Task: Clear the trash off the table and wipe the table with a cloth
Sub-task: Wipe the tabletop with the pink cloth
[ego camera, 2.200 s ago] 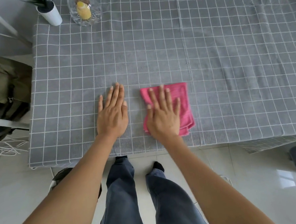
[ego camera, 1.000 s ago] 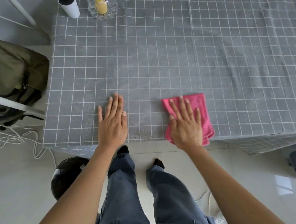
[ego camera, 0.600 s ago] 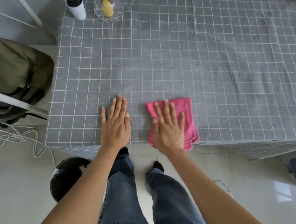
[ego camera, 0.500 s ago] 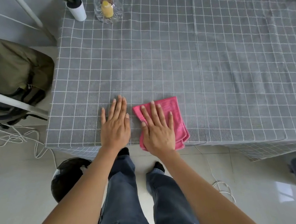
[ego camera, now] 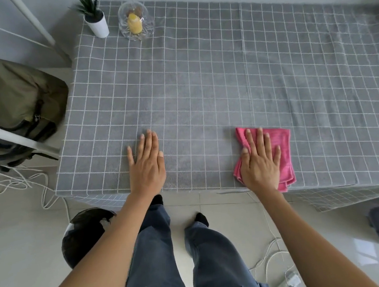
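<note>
**Wiping the near edge**

Here the surface (ego camera: 201, 84) fills most of the frame, covered in soft grey fabric with a white grid; no trash shows on it. Low and right of centre, the pink cloth (ego camera: 281, 148) lies folded at the near edge, likely light, limp and prone to bunching, so a flat palm suits it. The right hand (ego camera: 261, 166) presses it, fingers spread, gripping nothing. The left hand (ego camera: 147, 168) lies flat, open, empty. At upper left stand a potted plant (ego camera: 95, 20) and a glass dish (ego camera: 135, 21).
</note>
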### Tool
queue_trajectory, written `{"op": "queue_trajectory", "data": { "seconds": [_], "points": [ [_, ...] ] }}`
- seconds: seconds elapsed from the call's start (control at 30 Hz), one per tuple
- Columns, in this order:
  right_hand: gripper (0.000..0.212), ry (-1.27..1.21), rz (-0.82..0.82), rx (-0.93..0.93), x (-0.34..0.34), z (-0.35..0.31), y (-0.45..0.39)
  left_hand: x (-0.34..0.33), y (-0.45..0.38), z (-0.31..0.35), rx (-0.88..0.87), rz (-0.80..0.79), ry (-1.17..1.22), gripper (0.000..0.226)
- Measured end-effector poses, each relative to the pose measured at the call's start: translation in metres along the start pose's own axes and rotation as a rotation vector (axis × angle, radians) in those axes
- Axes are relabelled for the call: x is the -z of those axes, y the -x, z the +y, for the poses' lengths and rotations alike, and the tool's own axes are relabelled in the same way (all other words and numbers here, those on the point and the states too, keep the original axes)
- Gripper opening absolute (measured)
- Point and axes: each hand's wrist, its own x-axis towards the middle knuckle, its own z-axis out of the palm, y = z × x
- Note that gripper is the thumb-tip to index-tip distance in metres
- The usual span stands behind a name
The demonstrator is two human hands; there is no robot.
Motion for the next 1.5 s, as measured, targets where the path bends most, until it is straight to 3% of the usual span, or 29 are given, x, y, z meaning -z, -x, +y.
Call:
{"op": "queue_trajectory", "data": {
  "seconds": [0.3, 0.5, 0.67, 0.8, 1.0, 1.17, 1.37, 1.5],
  "points": [
    [0.053, -0.025, 0.004, 0.047, 0.0, 0.004, -0.001, -0.019, -0.028, 0.111, -0.175, -0.06, 0.056, 0.059],
    [0.052, 0.004, 0.009, 0.246, 0.009, 0.042, -0.009, -0.037, -0.033, 0.133, -0.224, -0.043, -0.007, 0.055],
    [0.051, -0.045, 0.038, -0.082, 0.023, 0.098, -0.028, -0.038, -0.031, 0.134, -0.226, -0.029, -0.018, 0.055],
    [0.051, -0.081, 0.032, -0.184, 0.023, 0.081, -0.028, -0.038, -0.031, 0.133, -0.218, -0.032, -0.033, 0.055],
    [0.052, -0.077, -0.018, 0.079, 0.008, 0.016, -0.005, -0.038, -0.032, 0.135, -0.214, -0.029, -0.031, 0.056],
    [0.05, -0.015, -0.02, 0.223, 0.011, 0.044, -0.009, -0.04, -0.031, 0.134, -0.222, -0.023, -0.011, 0.055],
    [0.053, -0.017, -0.002, -0.082, 0.028, 0.101, -0.031, -0.04, -0.03, 0.133, -0.228, -0.031, 0.001, 0.055],
    [0.055, -0.065, 0.014, -0.176, 0.026, 0.087, -0.03, -0.04, -0.031, 0.132, -0.223, -0.04, 0.0, 0.055]
  ]
}}
